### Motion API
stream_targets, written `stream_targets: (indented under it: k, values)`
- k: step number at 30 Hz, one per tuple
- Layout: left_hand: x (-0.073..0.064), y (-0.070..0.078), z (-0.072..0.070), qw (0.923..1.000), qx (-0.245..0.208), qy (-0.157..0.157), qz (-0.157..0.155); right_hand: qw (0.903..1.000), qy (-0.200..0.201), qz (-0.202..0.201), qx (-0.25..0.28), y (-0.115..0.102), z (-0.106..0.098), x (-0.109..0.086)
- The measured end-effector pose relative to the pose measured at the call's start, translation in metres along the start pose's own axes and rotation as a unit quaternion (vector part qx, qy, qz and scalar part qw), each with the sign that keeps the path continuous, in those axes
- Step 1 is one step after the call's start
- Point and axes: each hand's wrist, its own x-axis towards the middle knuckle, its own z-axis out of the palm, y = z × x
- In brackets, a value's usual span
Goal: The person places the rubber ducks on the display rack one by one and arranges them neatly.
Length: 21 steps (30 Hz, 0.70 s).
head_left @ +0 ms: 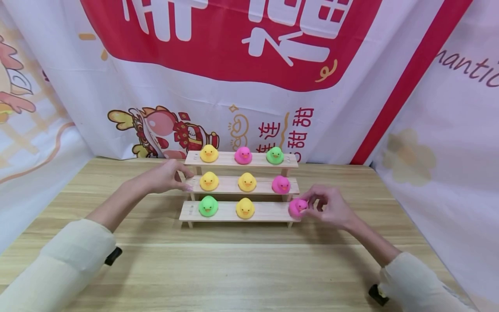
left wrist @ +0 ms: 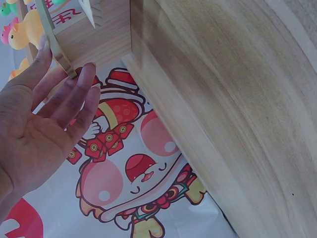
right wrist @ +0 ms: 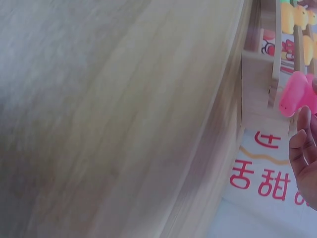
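A three-tier wooden stand holds small rubber ducks in rows. At the right end of the lowest shelf, my right hand pinches a pink duck between thumb and fingers; the duck also shows as a pink shape in the right wrist view. My left hand grips the left end of the middle shelf, thumb above and fingers below its edge. Beside the held duck on the lowest shelf sit a yellow duck and a green duck.
On the middle shelf are two yellow ducks and a pink duck; the top shelf carries yellow, pink and green ones. The stand rests near the back of a wood-grain table. Printed cloth hangs behind and at both sides.
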Motion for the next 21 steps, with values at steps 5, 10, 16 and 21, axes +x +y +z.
stream_targets:
  k: [5, 10, 16, 21]
  values:
    - [0.000, -0.001, 0.000, 1.0000, 0.000, 0.000, 0.000, 1.0000, -0.007, -0.001, -0.002, -0.005, 0.008, 0.003]
    - [0.001, -0.001, 0.001, 1.0000, 0.000, 0.001, 0.001, 0.9998, -0.016, -0.013, -0.002, -0.009, 0.017, 0.006]
    - [0.000, 0.000, 0.001, 1.0000, 0.000, 0.001, -0.002, 0.9996, -0.026, -0.011, 0.005, -0.016, 0.024, 0.009]
    - [-0.001, 0.000, 0.000, 1.0000, 0.000, 0.003, -0.001, 0.9997, -0.023, -0.004, 0.007, -0.015, 0.027, 0.008]
